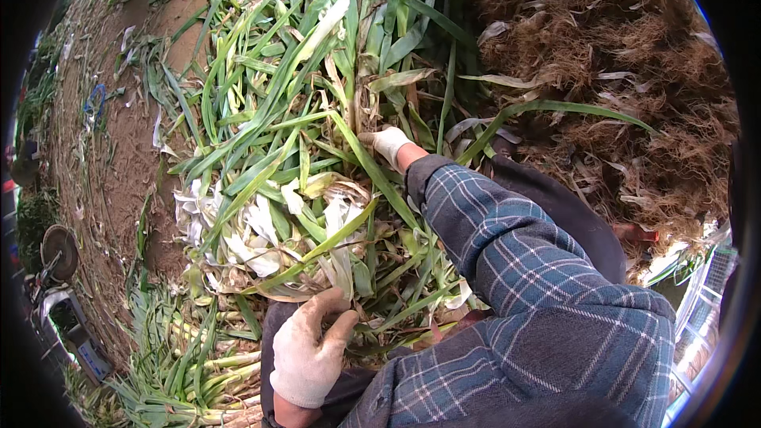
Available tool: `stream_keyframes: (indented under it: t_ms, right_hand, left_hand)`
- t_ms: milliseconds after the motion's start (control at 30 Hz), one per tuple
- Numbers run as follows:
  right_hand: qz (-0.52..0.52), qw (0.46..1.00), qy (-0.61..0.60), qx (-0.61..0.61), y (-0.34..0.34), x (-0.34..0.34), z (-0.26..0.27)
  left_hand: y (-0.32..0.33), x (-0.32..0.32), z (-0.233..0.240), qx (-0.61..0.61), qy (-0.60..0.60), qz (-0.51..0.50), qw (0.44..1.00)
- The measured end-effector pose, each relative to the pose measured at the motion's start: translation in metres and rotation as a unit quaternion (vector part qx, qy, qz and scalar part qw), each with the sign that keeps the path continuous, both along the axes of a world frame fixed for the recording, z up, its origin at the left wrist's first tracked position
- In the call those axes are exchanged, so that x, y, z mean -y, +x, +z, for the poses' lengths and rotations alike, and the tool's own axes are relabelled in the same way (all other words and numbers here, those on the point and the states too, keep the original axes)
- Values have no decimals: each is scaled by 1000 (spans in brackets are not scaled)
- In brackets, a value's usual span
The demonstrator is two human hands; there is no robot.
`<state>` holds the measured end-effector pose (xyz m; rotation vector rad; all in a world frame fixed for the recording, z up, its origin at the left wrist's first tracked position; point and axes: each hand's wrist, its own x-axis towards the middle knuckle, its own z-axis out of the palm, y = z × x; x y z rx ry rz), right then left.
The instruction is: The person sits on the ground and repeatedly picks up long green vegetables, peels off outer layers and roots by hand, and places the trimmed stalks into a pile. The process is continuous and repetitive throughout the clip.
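Cut green leek leaves [261,125] and stripped white leek sheaths [258,244] lie heaped before me. At the bottom, my left hand [312,339], in a soiled white glove, has its thumb and forefinger apart with nothing visible between them. Its fingertips are close to a pale, limp sheath [340,261]. Farther up, my right hand [386,144], also gloved, reaches into the leaves, its fingertips at the lower part of an upright brownish stalk [352,95]. Its other fingers are hidden, so its hold is unclear. A long bent green leaf [371,172] passes beside it.
A large mass of brown fibrous roots [606,71] fills the upper right. More leeks [232,368] lie at lower left, beside my knee. Bare soil [119,190] with leaf scraps spreads left, with a wheeled vehicle [74,333] beyond. A metal mesh frame [704,291] stands right.
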<state>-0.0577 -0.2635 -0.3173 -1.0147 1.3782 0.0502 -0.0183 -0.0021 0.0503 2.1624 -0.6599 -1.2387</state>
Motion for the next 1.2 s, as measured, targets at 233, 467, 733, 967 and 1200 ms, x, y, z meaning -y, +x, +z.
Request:
stream_keyframes:
  t_ms: [233, 467, 733, 967, 1200]
  right_hand:
    - [-21, 972, 101, 211, 12, 4, 27]
    - [-201, 815, 308, 447, 16, 18, 103]
    - [-177, 754, 290, 562, -8, -1, 191]
    - [87, 684, 209, 693, -30, -58, 328]
    - [110, 873, -96, 466, -75, -11, 418]
  left_hand:
    - [-3, 4, -8, -14, -6, 0, 1000]
    - [-5, 5, -4, -11, -21, 11, 1000]
    - [-6, 5, -31, 240, -41, -38, 969]
    - [19, -5, -28, -159, -164, 51, 972]
    - [6, -17, -13, 466, -191, 21, 864]
